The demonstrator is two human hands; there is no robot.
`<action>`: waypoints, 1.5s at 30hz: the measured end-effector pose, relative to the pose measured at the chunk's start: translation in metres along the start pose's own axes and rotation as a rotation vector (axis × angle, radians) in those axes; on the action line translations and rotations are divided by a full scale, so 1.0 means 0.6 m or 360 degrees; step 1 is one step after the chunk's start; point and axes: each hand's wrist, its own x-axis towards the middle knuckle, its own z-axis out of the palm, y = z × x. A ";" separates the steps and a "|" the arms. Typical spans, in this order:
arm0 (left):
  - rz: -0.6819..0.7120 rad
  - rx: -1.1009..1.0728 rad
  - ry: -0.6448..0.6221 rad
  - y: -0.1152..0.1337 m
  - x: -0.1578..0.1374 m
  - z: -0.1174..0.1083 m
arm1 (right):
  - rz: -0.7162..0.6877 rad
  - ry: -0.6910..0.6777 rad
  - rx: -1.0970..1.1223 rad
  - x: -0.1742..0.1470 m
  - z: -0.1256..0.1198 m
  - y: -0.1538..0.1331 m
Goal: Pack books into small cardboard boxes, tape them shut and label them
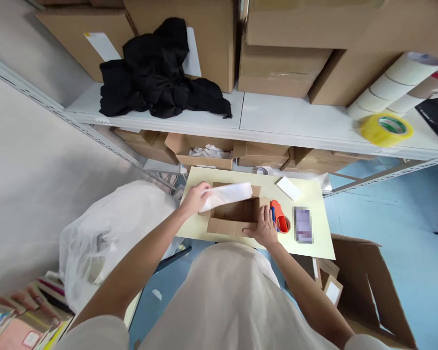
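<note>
My left hand [197, 198] is closed on one end of a flat, whitish packet in clear plastic wrap [228, 194], held tilted above an open cardboard box [222, 227]. The box sits on a pale yellow table [314, 194] with its flaps spread, and the part of the inside that shows is bare cardboard. My right hand [264, 229] grips the box's near right corner, fingers over the right flap and thumb on the front flap. Just right of that hand lies a red-orange and blue tape dispenser [280, 217].
A small white box [289, 188] and a blurred-out purple item [303, 225] lie on the table's right side. Behind stands a shelf [277, 114] with cartons, black cloth [156, 73] and tape rolls [387, 129]. A white plastic bag [120, 233] is at left, a large open carton [368, 287] at right.
</note>
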 end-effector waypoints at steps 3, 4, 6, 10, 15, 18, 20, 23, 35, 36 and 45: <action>-0.0058 0.0130 -0.0265 0.023 0.008 0.066 | 0.0016 -0.0014 0.0027 -0.002 -0.003 -0.002; -0.0093 0.0184 -0.0324 0.023 0.008 0.083 | 0.0007 -0.0006 0.0048 -0.002 -0.003 -0.002; -0.0147 0.0263 -0.0385 0.017 0.009 0.105 | -0.0019 0.0014 0.0095 -0.004 -0.004 -0.002; -0.0147 0.0295 -0.0431 0.011 0.018 0.127 | -0.0034 0.0040 0.0168 -0.007 -0.004 -0.001; -0.0079 0.0324 -0.0493 0.020 0.031 0.153 | -0.0021 0.0059 0.0176 -0.001 -0.003 0.000; -0.0082 0.0380 -0.0516 0.014 0.032 0.166 | -0.0016 0.0049 0.0144 0.002 0.000 0.000; -0.0099 0.0423 -0.0546 0.007 0.030 0.171 | -0.0009 0.0044 0.0123 0.003 0.001 0.000; -0.0117 0.0481 -0.0600 0.003 0.026 0.176 | -0.0002 0.0033 0.0101 0.003 0.000 0.000; -0.0250 0.0347 0.0335 -0.017 -0.078 0.079 | -0.0109 0.0224 0.0351 -0.001 0.009 0.012; -0.0442 0.0200 0.0394 -0.035 -0.089 0.073 | -0.0149 0.0276 0.0438 -0.001 0.011 0.017; -0.1013 -0.1342 0.0307 -0.095 -0.115 0.119 | -0.0109 0.0425 0.1391 0.024 -0.004 0.051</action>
